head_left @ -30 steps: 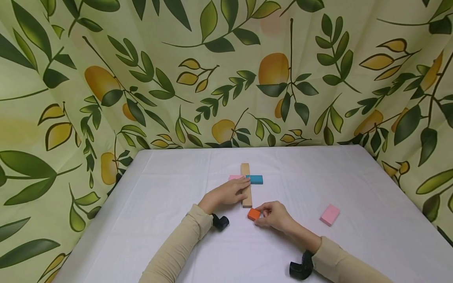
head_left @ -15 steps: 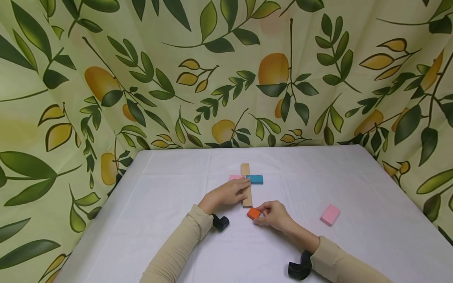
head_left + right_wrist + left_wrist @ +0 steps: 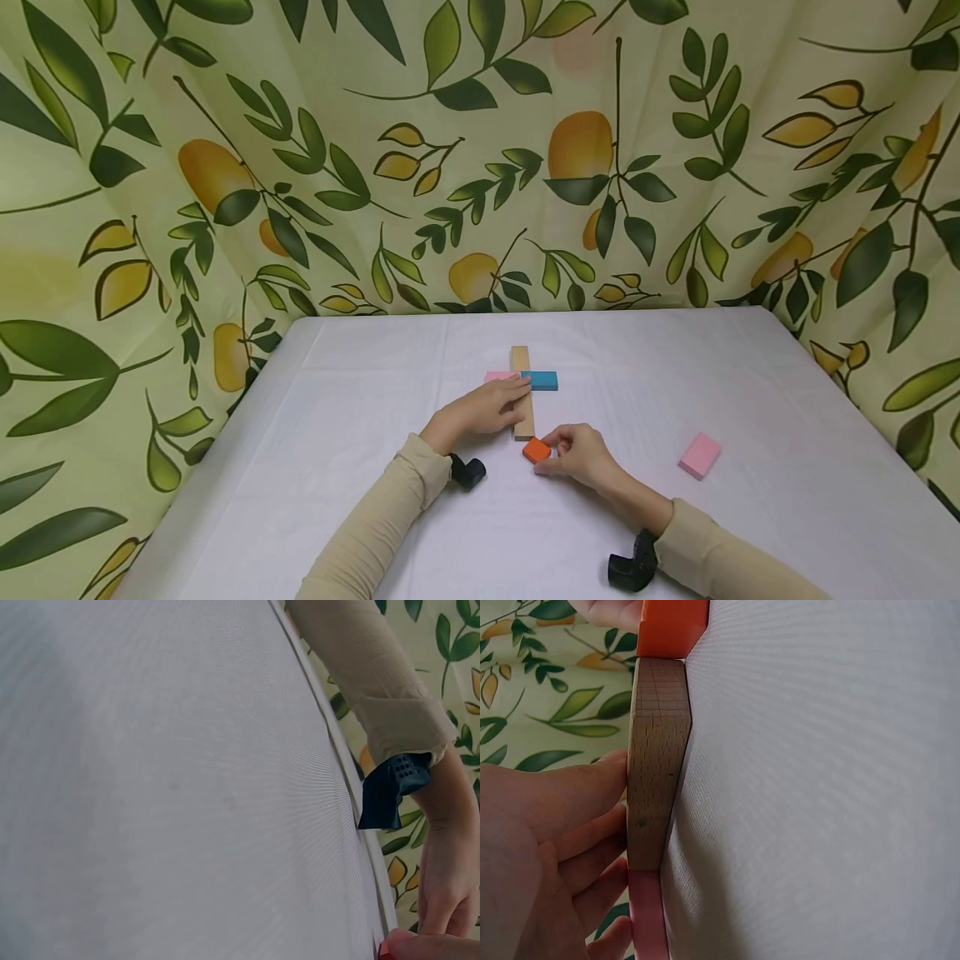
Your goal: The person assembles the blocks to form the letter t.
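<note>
My left hand (image 3: pixel 491 406) rests its fingers on a cross of flat blocks. A light wooden block (image 3: pixel 523 423) forms the cross's near end, another wooden block (image 3: pixel 520 358) the far end. A pink block (image 3: pixel 498 377) on the left is partly under the hand; a teal block (image 3: pixel 543 381) lies on the right. In the left wrist view, fingertips touch the near wooden block (image 3: pixel 654 780) and the pink block (image 3: pixel 646 911). My right hand (image 3: pixel 585 457) pinches an orange block (image 3: pixel 536 451) right at the near wooden block's end, turned slightly askew in the head view.
A loose pink block (image 3: pixel 700 456) lies to the right on the white-covered table (image 3: pixel 360 375). Black wrist devices hang from the left wrist (image 3: pixel 468 472) and the right wrist (image 3: pixel 633 567). Behind the far table edge hangs a leaf-patterned cloth (image 3: pixel 480 167).
My right hand has shifted the orange block slightly away from me and to the left, against the near wooden block's end. My left hand has stayed in place.
</note>
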### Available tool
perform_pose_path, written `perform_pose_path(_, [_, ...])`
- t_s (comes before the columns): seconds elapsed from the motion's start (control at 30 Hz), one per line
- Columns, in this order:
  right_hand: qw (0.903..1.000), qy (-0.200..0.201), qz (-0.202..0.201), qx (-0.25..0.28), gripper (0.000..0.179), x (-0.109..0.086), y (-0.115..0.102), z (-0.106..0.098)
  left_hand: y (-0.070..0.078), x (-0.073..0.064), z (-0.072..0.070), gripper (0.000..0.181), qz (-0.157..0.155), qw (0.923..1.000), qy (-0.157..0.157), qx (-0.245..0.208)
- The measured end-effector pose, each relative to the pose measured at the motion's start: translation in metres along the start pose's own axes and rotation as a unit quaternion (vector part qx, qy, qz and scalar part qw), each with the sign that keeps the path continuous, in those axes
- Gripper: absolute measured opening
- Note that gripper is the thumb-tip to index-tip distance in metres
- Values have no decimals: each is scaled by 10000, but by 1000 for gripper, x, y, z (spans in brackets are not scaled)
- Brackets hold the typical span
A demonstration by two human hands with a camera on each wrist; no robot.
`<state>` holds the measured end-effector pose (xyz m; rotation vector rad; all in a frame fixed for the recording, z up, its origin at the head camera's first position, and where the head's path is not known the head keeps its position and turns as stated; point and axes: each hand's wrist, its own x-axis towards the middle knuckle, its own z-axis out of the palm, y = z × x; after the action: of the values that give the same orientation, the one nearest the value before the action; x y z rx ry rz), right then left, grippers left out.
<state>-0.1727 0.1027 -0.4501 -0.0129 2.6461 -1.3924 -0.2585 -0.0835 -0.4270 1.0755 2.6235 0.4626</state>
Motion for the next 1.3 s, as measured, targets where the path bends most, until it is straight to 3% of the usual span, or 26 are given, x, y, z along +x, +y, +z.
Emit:
perform_pose_path(0.47, [9998,-124,-161,43,35,-1,0,-3,1,-1,0,54,-44,10000,-12,-5])
perform_pose_path(0.7, [9989,-387,-247,70,41,-1,4,-8,1,-1,0,54,-75,10000,15,38])
perform_pose_path(1.3, [9924,-886,-837,189,36,-6,11,-24,2,0,0,54,-57,9999,-33,86])
